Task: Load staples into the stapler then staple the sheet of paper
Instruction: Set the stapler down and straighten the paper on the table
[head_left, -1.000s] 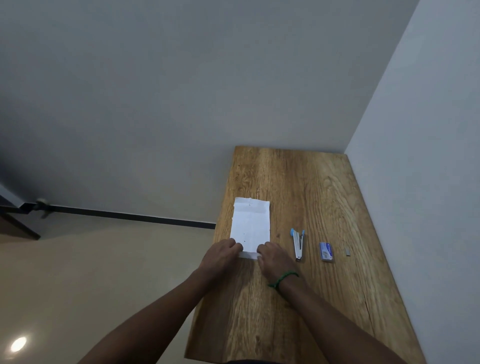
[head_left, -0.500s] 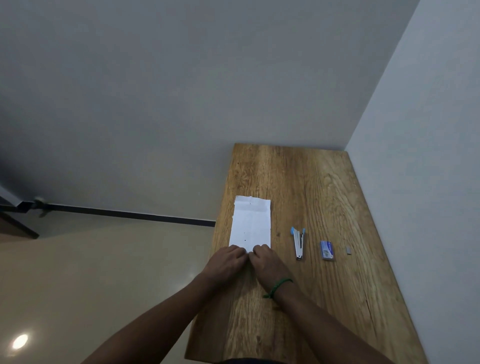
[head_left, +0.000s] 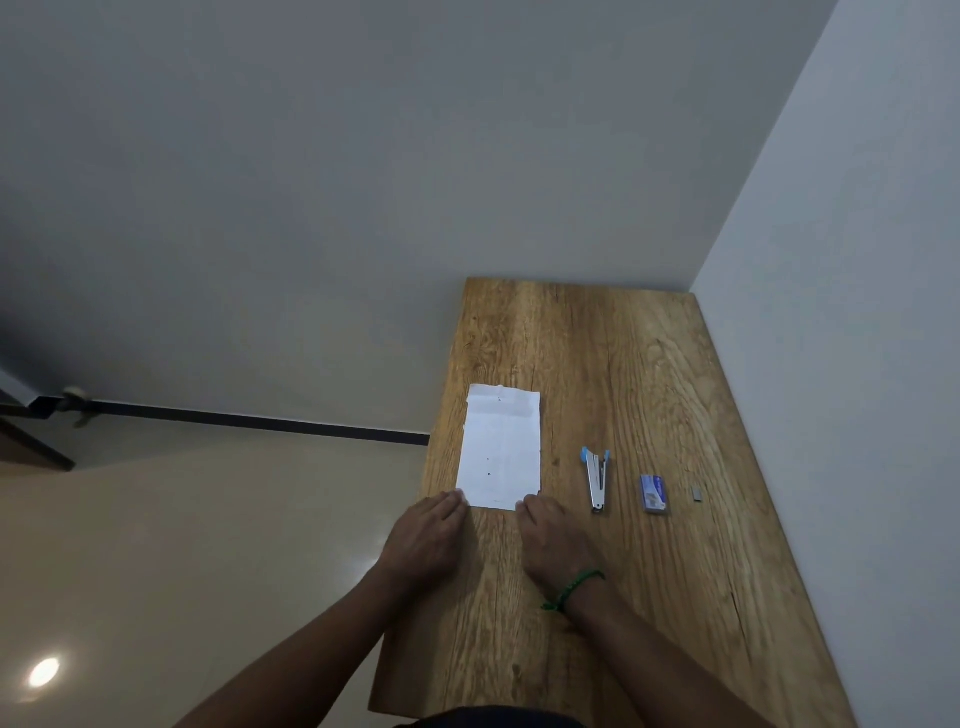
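Note:
A white sheet of paper (head_left: 501, 447) lies flat on the left part of the wooden table (head_left: 613, 353). My left hand (head_left: 423, 540) rests palm down with its fingertips at the sheet's near left corner. Beside it, my right hand (head_left: 553, 540), with a green band at the wrist, touches the near right corner. Both hands lie flat and hold nothing. To the right of the paper lies a small silver stapler (head_left: 596, 480) with blue ends. Further right sit a blue staple box (head_left: 653, 492) and a small grey strip of staples (head_left: 696, 492).
The table stands against a white wall (head_left: 852, 312) on its right and a grey wall at the back. Its left edge drops off to a beige floor (head_left: 182, 545). The near half of the tabletop holds only my forearms.
My hands have drawn back towards me and moved apart. They covered the sheet's near edge before; now only the fingertips touch its two near corners, and the whole sheet shows.

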